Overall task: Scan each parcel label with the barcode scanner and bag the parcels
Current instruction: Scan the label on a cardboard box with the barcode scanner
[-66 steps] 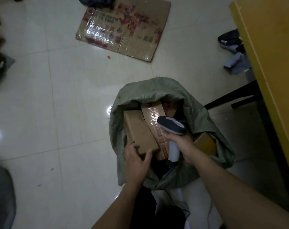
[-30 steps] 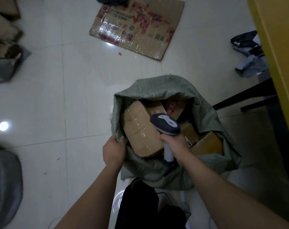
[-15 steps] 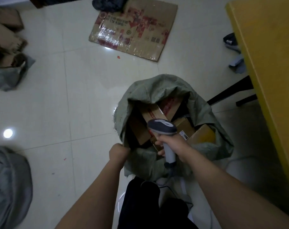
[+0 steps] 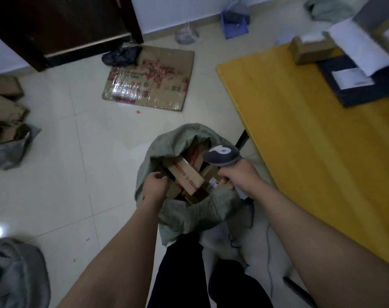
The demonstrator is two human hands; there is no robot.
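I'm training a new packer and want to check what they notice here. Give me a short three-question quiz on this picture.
1. True or false: the right hand grips the barcode scanner.
2. Where do the taped parcels lie? A: in the green sack. B: on the flattened cardboard. C: on the yellow table.
3. Fill in: the left hand grips the green sack at its ____.

Key: 1 true. 2 A. 3 rim.
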